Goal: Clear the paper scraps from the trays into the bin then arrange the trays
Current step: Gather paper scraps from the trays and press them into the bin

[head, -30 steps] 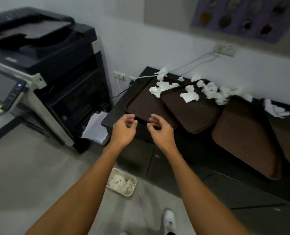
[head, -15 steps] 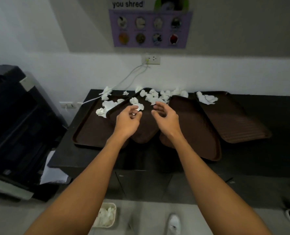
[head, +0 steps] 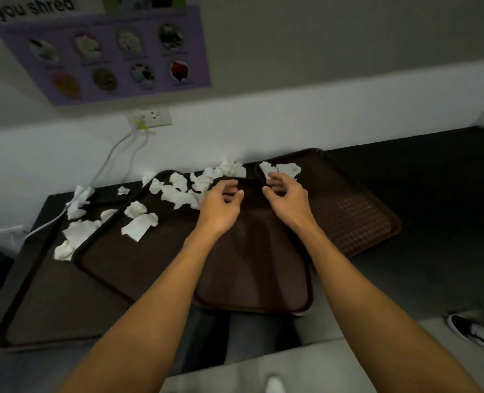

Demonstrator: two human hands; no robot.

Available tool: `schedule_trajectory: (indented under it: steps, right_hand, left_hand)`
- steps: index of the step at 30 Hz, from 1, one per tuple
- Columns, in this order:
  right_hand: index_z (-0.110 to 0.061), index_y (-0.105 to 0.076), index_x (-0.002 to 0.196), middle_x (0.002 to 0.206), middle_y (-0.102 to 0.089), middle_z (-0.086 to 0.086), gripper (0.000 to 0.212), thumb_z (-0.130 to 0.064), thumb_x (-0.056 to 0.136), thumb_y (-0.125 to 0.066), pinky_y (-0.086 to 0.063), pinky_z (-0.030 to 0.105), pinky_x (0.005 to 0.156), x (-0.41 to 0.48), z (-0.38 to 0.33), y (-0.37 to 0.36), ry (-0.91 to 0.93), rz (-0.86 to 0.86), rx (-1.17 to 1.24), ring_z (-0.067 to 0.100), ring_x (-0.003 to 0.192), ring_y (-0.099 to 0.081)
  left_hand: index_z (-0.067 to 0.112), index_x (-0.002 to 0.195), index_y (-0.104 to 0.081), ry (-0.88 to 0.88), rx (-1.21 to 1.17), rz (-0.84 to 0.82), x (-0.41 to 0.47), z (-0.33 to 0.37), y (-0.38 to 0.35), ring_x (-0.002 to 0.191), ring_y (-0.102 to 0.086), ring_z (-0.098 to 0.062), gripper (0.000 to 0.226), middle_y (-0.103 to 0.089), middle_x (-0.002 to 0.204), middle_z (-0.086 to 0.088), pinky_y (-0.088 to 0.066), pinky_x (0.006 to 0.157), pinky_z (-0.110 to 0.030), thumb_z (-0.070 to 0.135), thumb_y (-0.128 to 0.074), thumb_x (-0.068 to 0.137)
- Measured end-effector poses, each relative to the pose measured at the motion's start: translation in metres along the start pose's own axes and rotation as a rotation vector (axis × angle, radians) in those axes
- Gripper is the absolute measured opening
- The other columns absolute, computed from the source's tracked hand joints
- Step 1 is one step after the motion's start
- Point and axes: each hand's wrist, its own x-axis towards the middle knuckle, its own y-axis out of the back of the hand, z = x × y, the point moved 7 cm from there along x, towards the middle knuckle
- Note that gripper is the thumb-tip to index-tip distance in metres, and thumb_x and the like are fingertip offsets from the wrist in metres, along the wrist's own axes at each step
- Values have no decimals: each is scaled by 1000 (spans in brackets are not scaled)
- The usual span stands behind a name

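Left hand (head: pixel 221 207), right hand (head: pixel 289 199) farther forward, fingers (head: pixel 274 184) half-curled.

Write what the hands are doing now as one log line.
left hand: curled loosely over tray | right hand: curled loosely beside paper scraps | scraps not yet cleared

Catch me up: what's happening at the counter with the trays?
A person is leaning over four overlapping brown trays on a dark counter. The left hand and right hand reach to the far edge of the middle tray, fingers loosely curled beside the paper scraps. Neither hand plainly holds a scrap yet. Most scraps lie along the wall side of the left trays, with a couple on the right tray by the right hand. The trays are not yet arranged.
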Motion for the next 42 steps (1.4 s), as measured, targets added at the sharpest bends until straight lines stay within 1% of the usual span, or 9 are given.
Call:
schedule_trajectory:
  steps: [6, 9, 11, 18, 23, 28, 34, 38, 42]
  right_hand:
    - [-19, -62, 138, 133, -67, 3, 49, -27, 91, -73, -49, 30, 106, 77, 61, 27, -51, -54, -202, 20, 124, -62]
    - [-18, -65, 135, 132, -68, 6, 49, -25, 88, -75, -47, 26, 102, 110, 84, 30, -42, -52, -303, 24, 122, -63]
    - [-18, -66, 132, 132, -67, 7, 47, -24, 86, -74, -49, 36, 107, 132, 97, 27, -47, -79, -380, 27, 123, -62]
    - [-26, -41, 156, 164, -35, 4, 67, -30, 94, -69, -27, 49, 123, 187, 130, 3, -31, -310, -594, 30, 152, -28]
    - [-11, -72, 114, 111, -69, 8, 20, -17, 98, -63, -46, 30, 90, 197, 136, 2, 26, -271, -657, 27, 106, -66]
    - [1, -74, 105, 101, -72, 11, 18, -13, 100, -63, -55, 30, 82, 193, 132, 28, -48, -34, -436, 23, 92, -69]
    - [-6, -70, 119, 102, -62, -4, 21, -13, 101, -63, -40, -3, 58, 182, 122, 58, -108, 96, -299, -5, 70, -52]
    - [-10, -70, 122, 104, -63, -7, 23, -17, 100, -65, -37, -2, 55, 175, 123, 64, -134, 104, -285, -5, 72, -51]
    - [-15, -68, 125, 124, -68, 0, 26, -22, 100, -66, -33, 1, 66, 170, 129, 67, -165, 90, -320, -1, 96, -52]
  left_hand:
    - [20, 123, -66, 18, 64, -37, 58, -1, -59, 90, -62, 5, 27, -68, 104, 12, -41, 69, 4, 26, -67, 96]
    - [19, 123, -67, 42, 82, -38, 84, -6, -77, 88, -60, 6, 27, -68, 104, 11, -41, 70, 3, 25, -67, 96]
    - [22, 122, -65, 60, 92, -55, 98, -10, -90, 86, -59, 7, 25, -69, 106, 8, -41, 68, 1, 24, -67, 96]
    - [18, 125, -66, 8, 178, -90, 135, -16, -117, 90, -60, 4, 30, -68, 111, 6, -39, 72, 6, 22, -68, 96]
    - [17, 124, -66, -3, 169, -88, 145, -22, -126, 91, -61, 1, 29, -67, 111, 5, -41, 74, 3, 19, -69, 95]
    - [17, 124, -67, -49, 210, -84, 152, -26, -131, 93, -61, -1, 29, -66, 114, 4, -42, 77, 1, 17, -68, 95]
    - [19, 128, -66, -231, 394, -135, 168, -17, -152, 122, -55, -17, 39, -61, 127, 2, -46, 106, -33, 17, -70, 90]
    - [25, 136, -63, -316, 800, -295, 176, -19, -180, 131, -46, -27, 49, -58, 139, -2, -35, 109, -45, 35, -74, 89]
    - [31, 131, -67, -377, 995, -267, 174, -25, -189, 126, -47, -29, 40, -60, 134, -2, -34, 108, -46, 36, -70, 91]
